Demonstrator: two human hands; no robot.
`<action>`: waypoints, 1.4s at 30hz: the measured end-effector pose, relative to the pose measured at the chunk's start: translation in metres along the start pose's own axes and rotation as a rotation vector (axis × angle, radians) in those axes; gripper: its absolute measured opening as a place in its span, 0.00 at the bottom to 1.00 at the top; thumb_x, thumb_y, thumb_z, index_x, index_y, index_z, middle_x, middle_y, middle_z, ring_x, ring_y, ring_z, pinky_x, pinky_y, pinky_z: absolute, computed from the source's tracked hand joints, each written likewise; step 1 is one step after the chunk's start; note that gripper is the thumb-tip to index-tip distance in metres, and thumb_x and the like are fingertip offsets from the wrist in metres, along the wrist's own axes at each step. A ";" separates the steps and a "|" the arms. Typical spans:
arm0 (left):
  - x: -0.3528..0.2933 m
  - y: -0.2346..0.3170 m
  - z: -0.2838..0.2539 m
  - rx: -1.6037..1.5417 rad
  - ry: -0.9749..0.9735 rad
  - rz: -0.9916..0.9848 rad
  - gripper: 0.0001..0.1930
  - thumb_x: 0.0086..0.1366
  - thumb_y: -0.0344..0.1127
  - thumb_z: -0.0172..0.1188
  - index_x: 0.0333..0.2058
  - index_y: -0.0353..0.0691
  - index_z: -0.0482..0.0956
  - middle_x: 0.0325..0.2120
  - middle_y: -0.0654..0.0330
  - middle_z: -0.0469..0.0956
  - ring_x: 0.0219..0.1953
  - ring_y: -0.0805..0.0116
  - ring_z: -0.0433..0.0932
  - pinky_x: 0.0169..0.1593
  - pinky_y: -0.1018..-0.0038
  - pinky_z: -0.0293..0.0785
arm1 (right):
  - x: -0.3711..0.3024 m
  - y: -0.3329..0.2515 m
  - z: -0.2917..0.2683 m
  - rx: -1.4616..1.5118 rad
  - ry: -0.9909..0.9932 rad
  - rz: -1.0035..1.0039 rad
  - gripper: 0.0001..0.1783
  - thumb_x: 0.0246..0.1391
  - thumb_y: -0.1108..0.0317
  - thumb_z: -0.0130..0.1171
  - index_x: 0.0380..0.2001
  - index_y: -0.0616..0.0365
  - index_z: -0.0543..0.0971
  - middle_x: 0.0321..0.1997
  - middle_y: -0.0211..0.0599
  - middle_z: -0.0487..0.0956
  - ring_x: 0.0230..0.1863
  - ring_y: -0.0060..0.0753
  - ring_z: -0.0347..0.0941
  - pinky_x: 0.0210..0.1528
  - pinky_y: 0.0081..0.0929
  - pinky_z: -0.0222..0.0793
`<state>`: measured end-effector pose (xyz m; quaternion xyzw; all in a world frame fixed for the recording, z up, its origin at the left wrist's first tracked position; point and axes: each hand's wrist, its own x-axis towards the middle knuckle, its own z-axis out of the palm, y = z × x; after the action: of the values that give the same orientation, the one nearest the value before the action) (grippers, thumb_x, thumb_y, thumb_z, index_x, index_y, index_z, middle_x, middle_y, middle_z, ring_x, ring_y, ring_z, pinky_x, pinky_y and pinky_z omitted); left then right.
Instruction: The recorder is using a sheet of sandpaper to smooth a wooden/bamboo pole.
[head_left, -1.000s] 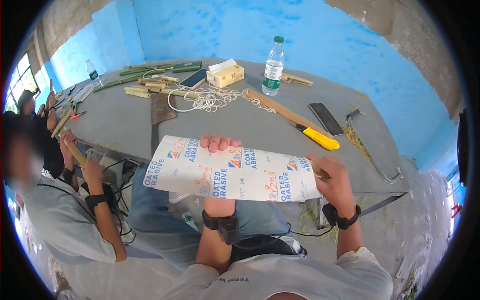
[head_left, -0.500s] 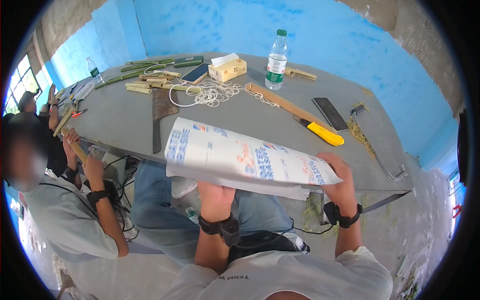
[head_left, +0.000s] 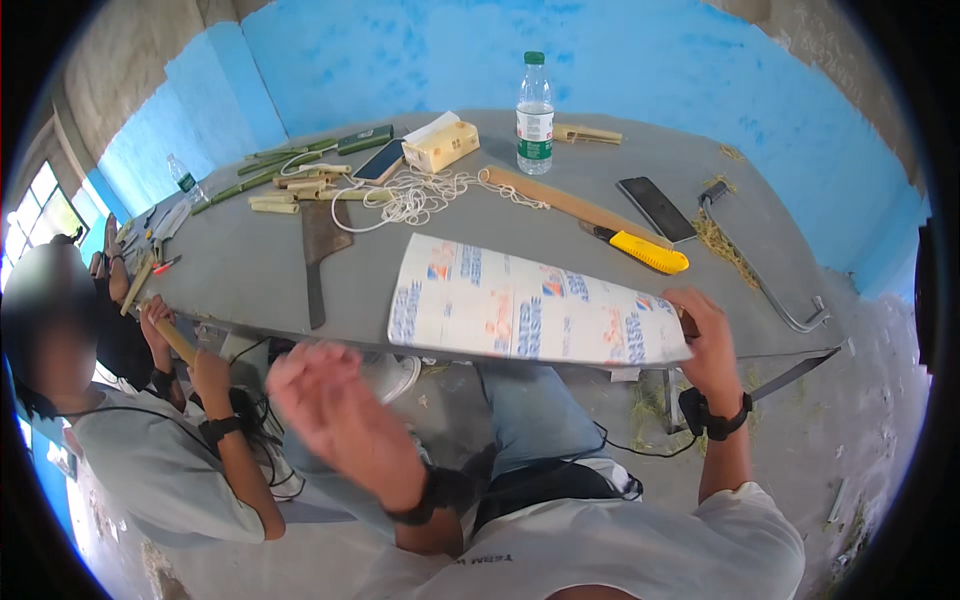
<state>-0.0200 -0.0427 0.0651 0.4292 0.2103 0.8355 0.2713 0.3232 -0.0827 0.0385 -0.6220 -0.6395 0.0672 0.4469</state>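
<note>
A curved sheet of sandpaper [head_left: 530,305] with a white backing printed in blue and red hangs over the table's near edge. My right hand [head_left: 708,335] is closed on its right end, where a bit of brown shows by the fingers. My left hand [head_left: 340,415] is off the sheet, lower and to its left. It is blurred, with the fingers loosely apart and nothing seen in them. Beyond the sheet lie a yellow-handled utility knife [head_left: 650,252] and a long bamboo tube [head_left: 570,207]. A cleaver [head_left: 319,250] rests to the left.
On the grey table [head_left: 230,265] are a water bottle [head_left: 535,125], a phone [head_left: 655,209], a hacksaw frame [head_left: 765,270], tangled white cord [head_left: 420,198], a tissue box [head_left: 442,147] and bamboo pieces [head_left: 300,187]. A co-worker at the left holds a bamboo piece [head_left: 178,342].
My left hand has let go of the sheet's underside and moved left. The sheet has shifted right and its printed side shows more, still in my right hand.
</note>
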 end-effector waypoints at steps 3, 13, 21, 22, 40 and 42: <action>0.016 0.050 0.003 0.020 -0.222 0.309 0.14 0.69 0.36 0.58 0.48 0.37 0.69 0.37 0.60 0.66 0.40 0.67 0.67 0.48 0.72 0.67 | 0.001 0.000 0.000 -0.040 -0.003 -0.011 0.19 0.44 0.72 0.67 0.42 0.57 0.80 0.41 0.43 0.81 0.44 0.52 0.75 0.47 0.35 0.71; 0.073 0.115 -0.019 1.193 -0.215 1.197 0.16 0.74 0.45 0.49 0.47 0.35 0.70 0.40 0.56 0.74 0.38 0.66 0.76 0.42 0.73 0.72 | -0.001 -0.002 -0.001 -0.069 -0.023 0.032 0.18 0.46 0.68 0.67 0.42 0.58 0.80 0.41 0.44 0.81 0.41 0.53 0.75 0.47 0.36 0.71; 0.065 0.107 0.003 1.545 0.139 1.269 0.13 0.76 0.41 0.45 0.40 0.37 0.72 0.33 0.58 0.76 0.30 0.70 0.77 0.31 0.78 0.73 | -0.001 0.004 0.000 -0.027 -0.029 0.016 0.18 0.46 0.69 0.66 0.43 0.60 0.80 0.41 0.44 0.81 0.41 0.46 0.78 0.43 0.32 0.74; 0.065 0.108 0.001 1.522 0.114 1.261 0.13 0.76 0.41 0.44 0.41 0.37 0.71 0.33 0.58 0.76 0.30 0.70 0.77 0.31 0.78 0.73 | -0.002 0.006 0.000 -0.046 -0.009 -0.008 0.18 0.47 0.70 0.66 0.43 0.60 0.80 0.40 0.44 0.81 0.40 0.45 0.78 0.43 0.32 0.74; 0.085 0.140 -0.019 0.999 -0.326 1.244 0.12 0.77 0.42 0.41 0.45 0.41 0.66 0.40 0.58 0.76 0.27 0.70 0.76 0.26 0.79 0.72 | -0.003 -0.004 -0.007 -0.084 -0.036 0.041 0.17 0.45 0.69 0.69 0.41 0.58 0.81 0.38 0.44 0.81 0.42 0.51 0.76 0.46 0.36 0.72; 0.087 0.133 -0.007 0.931 -0.349 1.240 0.11 0.78 0.42 0.41 0.46 0.41 0.66 0.41 0.58 0.76 0.27 0.70 0.76 0.25 0.79 0.72 | -0.001 0.002 -0.006 -0.120 -0.022 -0.034 0.17 0.45 0.68 0.69 0.41 0.58 0.81 0.39 0.44 0.81 0.42 0.51 0.76 0.46 0.37 0.72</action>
<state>-0.1042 -0.0896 0.1915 0.6619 0.2150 0.5812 -0.4217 0.3288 -0.0861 0.0406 -0.6360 -0.6576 0.0283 0.4028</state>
